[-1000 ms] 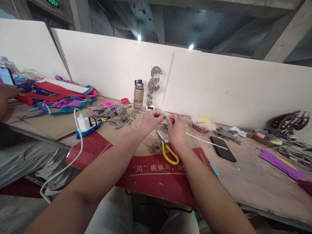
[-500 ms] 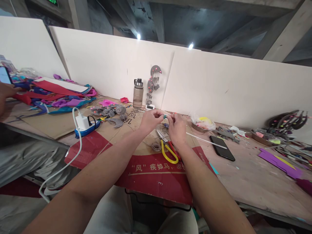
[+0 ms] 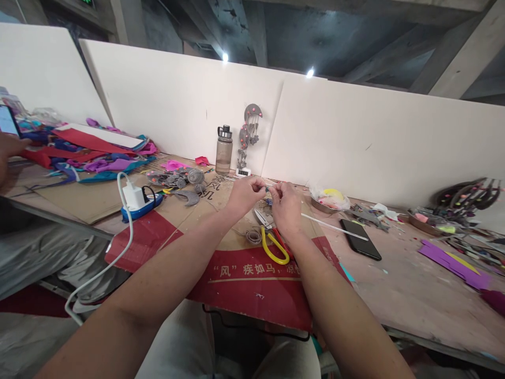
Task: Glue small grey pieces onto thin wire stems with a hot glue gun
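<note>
Although the tabletop (image 3: 414,295) spreads well past three o'clock, both hands meet over the red-printed cardboard sheet (image 3: 236,308) at centre. The left hand (image 3: 248,196), at nine o'clock of the meeting point, has thumb and forefinger pinched together; the right hand (image 3: 287,206), at three, is curled into a similar pinch. Yellow-handled scissors (image 3: 263,238) lie at six o'clock, a black smartphone (image 3: 361,247) at four, a coil of thin cord (image 3: 253,237) near seven. Smallest, the teal piece (image 3: 267,189) sits between both sets of fingertips, mostly hidden. Likely trouble: a loosened pinch dropping it, or a lowered right wrist nudging the scissors.
</note>
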`<state>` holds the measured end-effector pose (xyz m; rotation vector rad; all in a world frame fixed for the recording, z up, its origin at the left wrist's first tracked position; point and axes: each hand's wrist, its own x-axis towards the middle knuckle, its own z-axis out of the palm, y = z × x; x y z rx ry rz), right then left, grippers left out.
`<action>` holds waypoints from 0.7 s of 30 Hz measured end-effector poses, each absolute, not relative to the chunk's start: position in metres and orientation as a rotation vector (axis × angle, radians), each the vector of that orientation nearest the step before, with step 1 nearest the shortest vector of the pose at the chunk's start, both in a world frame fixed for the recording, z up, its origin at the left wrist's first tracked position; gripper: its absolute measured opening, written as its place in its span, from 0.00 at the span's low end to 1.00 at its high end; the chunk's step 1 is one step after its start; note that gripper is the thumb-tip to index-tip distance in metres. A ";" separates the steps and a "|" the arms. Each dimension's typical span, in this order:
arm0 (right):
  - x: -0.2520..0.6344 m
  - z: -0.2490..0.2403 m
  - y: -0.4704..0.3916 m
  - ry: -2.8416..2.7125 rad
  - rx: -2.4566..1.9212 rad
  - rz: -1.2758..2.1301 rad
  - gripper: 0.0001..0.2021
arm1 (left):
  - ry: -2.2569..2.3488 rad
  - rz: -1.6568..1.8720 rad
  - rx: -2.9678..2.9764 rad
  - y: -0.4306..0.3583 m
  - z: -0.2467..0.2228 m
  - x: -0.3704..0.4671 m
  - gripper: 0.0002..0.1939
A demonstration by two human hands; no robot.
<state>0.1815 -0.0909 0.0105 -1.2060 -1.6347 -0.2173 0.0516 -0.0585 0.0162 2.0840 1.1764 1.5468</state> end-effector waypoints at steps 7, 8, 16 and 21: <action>0.187 0.011 -0.086 -1.602 -1.221 -0.297 0.06 | 1.196 1.582 2.252 -0.058 0.015 0.051 0.05; 0.188 0.010 -0.086 -1.597 -1.225 -0.294 0.06 | 1.187 1.583 2.231 -0.058 0.014 0.051 0.05; 0.188 0.010 -0.087 -1.602 -1.252 -0.275 0.06 | 1.049 1.587 2.045 -0.055 0.010 0.053 0.04; 0.188 0.009 -0.087 -1.606 -1.233 -0.275 0.06 | 1.042 1.585 2.021 -0.055 0.011 0.052 0.05</action>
